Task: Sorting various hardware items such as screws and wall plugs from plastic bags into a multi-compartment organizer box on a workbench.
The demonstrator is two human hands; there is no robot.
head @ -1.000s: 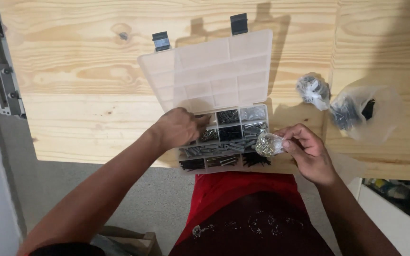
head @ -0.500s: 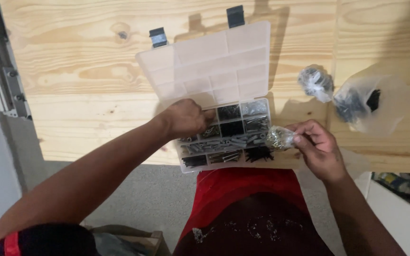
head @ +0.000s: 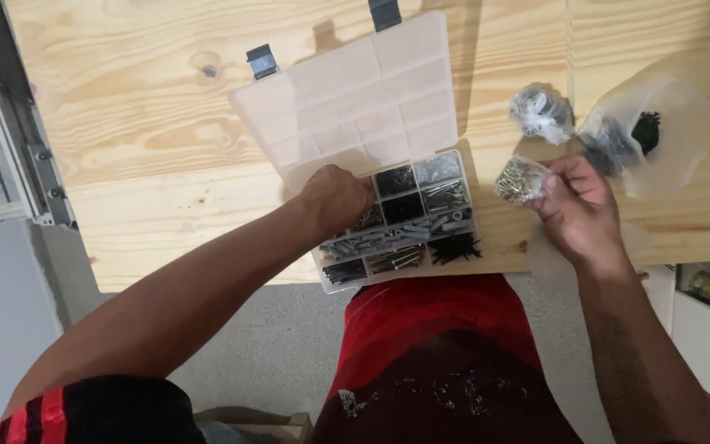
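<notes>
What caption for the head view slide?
Left hand reaches into open compartment box of fasteners; right hand holds small clear bag of screws over wooden table.

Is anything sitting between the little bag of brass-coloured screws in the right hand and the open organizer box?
Nothing visible does. The right hand holds the small bag of screws just right of the organizer box, with only bare wooden table between them. The left hand rests on the box's left compartments.
</notes>
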